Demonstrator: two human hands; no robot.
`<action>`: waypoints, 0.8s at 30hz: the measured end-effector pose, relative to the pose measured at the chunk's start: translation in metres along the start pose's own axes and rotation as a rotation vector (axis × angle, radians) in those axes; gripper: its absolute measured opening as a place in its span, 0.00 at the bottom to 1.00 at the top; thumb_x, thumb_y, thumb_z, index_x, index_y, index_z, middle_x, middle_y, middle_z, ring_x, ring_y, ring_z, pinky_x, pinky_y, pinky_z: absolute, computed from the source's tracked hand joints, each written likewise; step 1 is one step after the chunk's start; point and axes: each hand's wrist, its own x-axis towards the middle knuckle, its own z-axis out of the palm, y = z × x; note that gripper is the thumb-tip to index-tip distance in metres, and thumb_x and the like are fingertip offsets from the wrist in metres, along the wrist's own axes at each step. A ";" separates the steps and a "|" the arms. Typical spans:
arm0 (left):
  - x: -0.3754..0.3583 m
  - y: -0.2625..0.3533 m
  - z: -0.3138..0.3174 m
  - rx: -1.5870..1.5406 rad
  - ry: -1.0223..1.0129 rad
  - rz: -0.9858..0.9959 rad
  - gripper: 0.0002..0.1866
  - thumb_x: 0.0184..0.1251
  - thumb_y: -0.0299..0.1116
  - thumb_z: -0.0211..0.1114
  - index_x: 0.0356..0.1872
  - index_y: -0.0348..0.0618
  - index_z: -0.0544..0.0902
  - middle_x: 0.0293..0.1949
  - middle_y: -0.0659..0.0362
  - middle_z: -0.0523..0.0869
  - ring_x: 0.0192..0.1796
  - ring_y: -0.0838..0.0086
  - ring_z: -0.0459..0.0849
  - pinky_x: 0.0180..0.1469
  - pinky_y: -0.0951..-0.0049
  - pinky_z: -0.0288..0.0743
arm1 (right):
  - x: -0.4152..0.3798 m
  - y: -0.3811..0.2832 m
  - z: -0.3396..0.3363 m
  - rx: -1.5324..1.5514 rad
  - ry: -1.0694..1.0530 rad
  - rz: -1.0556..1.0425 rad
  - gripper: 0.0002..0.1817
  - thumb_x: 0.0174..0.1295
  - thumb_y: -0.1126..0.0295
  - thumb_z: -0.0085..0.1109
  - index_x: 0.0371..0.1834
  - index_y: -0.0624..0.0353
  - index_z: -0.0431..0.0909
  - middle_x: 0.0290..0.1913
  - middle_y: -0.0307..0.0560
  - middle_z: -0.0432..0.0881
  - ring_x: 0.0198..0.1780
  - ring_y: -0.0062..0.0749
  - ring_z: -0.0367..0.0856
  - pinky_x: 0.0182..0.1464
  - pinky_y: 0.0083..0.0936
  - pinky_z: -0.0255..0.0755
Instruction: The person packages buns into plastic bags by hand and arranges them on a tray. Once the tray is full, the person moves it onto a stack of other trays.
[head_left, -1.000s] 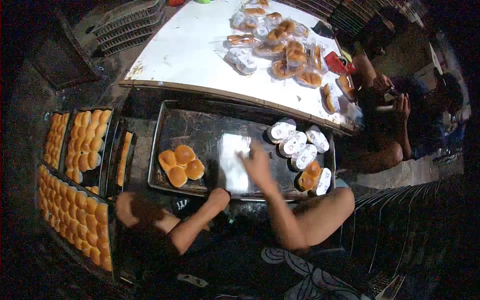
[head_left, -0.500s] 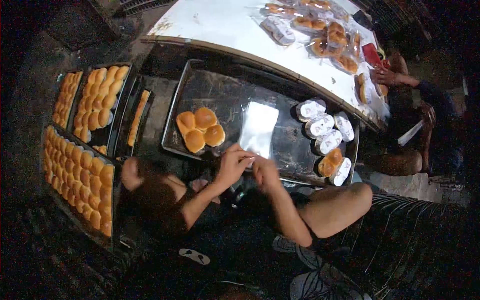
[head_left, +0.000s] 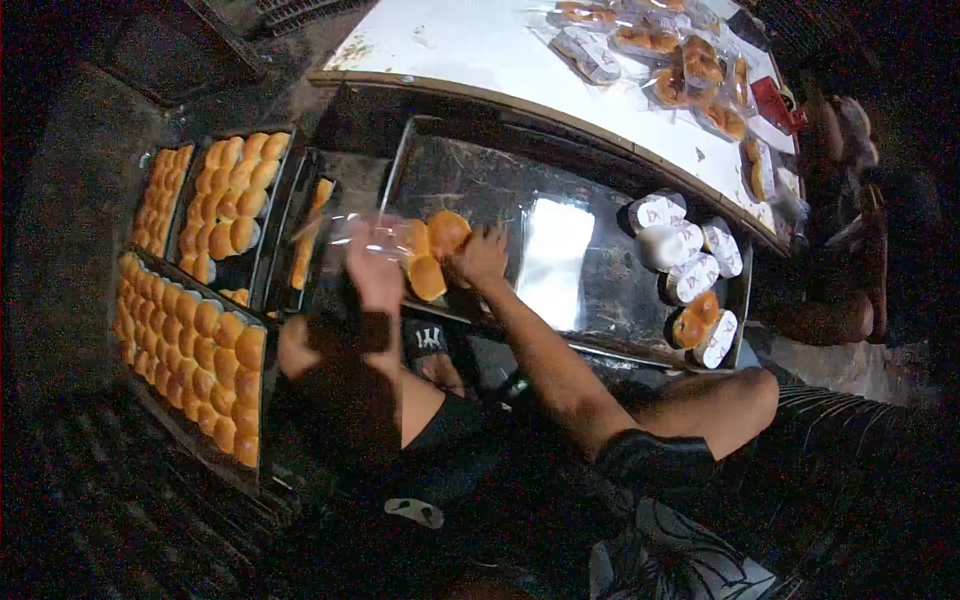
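Left hand (head_left: 376, 280) blurred, raised at a clear bag (head_left: 358, 228) beside the buns (head_left: 430, 266); cannot tell whether that grip is closed. Right hand (head_left: 484, 258): forearm slanting across, fingers spread at the buns' right side, grip open, probably steadying them. Buns sit at the tray's (head_left: 475, 165) left end. Plastic stack (head_left: 555, 265) mid-tray, likely for easy reach. Surface (head_left: 450, 45) beyond: bagged bread (head_left: 700, 65).

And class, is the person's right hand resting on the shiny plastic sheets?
No, the right hand is at the golden buns, apart from the shiny plastic sheets.
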 end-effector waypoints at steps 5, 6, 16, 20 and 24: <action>0.044 -0.100 -0.096 -0.025 0.207 -0.356 0.11 0.51 0.38 0.56 0.35 0.47 0.73 0.33 0.60 0.75 0.35 0.67 0.75 0.35 0.65 0.73 | 0.006 0.034 0.000 0.160 -0.322 0.029 0.36 0.37 0.50 0.65 0.43 0.68 0.65 0.53 0.61 0.66 0.54 0.47 0.66 0.47 0.35 0.69; 0.043 -0.101 -0.089 0.007 0.159 -0.531 0.11 0.52 0.37 0.56 0.35 0.47 0.73 0.33 0.61 0.74 0.35 0.67 0.74 0.35 0.65 0.73 | 0.011 0.050 -0.009 0.180 -0.401 0.084 0.34 0.37 0.52 0.65 0.41 0.67 0.65 0.48 0.61 0.70 0.50 0.47 0.70 0.45 0.35 0.69; 0.013 -0.071 -0.007 -0.291 -0.017 -0.541 0.15 0.53 0.37 0.49 0.38 0.36 0.70 0.35 0.52 0.73 0.41 0.57 0.74 0.46 0.54 0.69 | -0.061 0.145 -0.116 1.383 -0.430 0.301 0.30 0.47 0.54 0.60 0.48 0.64 0.67 0.38 0.44 0.77 0.36 0.27 0.76 0.40 0.23 0.70; -0.027 -0.026 0.048 -0.632 0.124 -0.552 0.19 0.52 0.38 0.49 0.41 0.35 0.68 0.44 0.45 0.72 0.48 0.51 0.70 0.52 0.52 0.64 | -0.101 0.106 -0.118 1.543 -0.479 0.061 0.24 0.51 0.61 0.57 0.47 0.64 0.66 0.40 0.43 0.75 0.40 0.25 0.73 0.45 0.22 0.66; -0.060 -0.027 0.059 -0.412 -0.038 -0.407 0.25 0.53 0.38 0.47 0.53 0.39 0.62 0.50 0.45 0.69 0.53 0.53 0.68 0.55 0.54 0.61 | -0.089 0.065 -0.176 1.042 -0.287 -0.185 0.19 0.51 0.64 0.55 0.42 0.63 0.64 0.34 0.50 0.75 0.37 0.34 0.75 0.42 0.26 0.68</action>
